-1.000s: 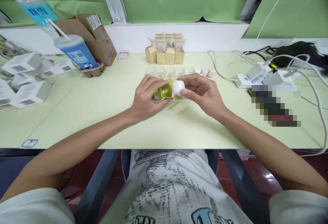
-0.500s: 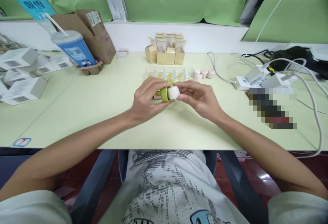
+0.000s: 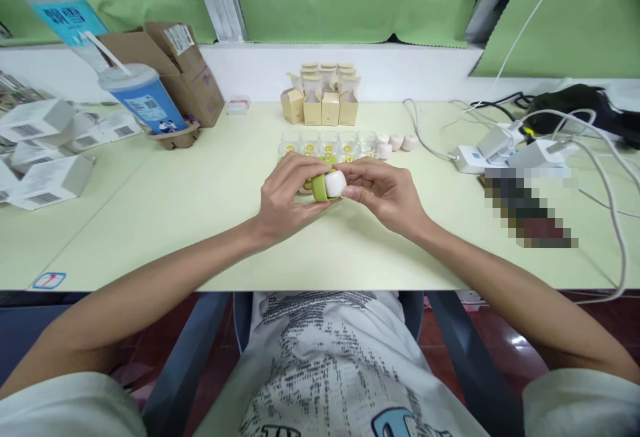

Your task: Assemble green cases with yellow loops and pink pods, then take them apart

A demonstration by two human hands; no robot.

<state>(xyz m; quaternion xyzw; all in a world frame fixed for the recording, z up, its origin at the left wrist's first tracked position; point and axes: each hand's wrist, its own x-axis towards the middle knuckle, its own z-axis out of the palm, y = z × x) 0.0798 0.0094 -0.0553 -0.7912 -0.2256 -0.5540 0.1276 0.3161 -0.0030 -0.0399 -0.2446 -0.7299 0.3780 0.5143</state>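
My right hand (image 3: pixel 387 194) pinches the white piece (image 3: pixel 336 184) between thumb and fingertips, and my left hand (image 3: pixel 283 197) is curled around the green cup (image 3: pixel 319 188); a second ago the piece was outside the cup's mouth, now it sits partly inside, so I judge the two nested. I have them over the middle of the bench (image 3: pixel 210 184), back from its front edge, near the clear cups (image 3: pixel 329 138) and pale pink pieces (image 3: pixel 397 142), with cream boxes (image 3: pixel 313 112) by the back edge.

Blue cup (image 3: pixel 145 105) beside cardboard box (image 3: pixel 204 89).
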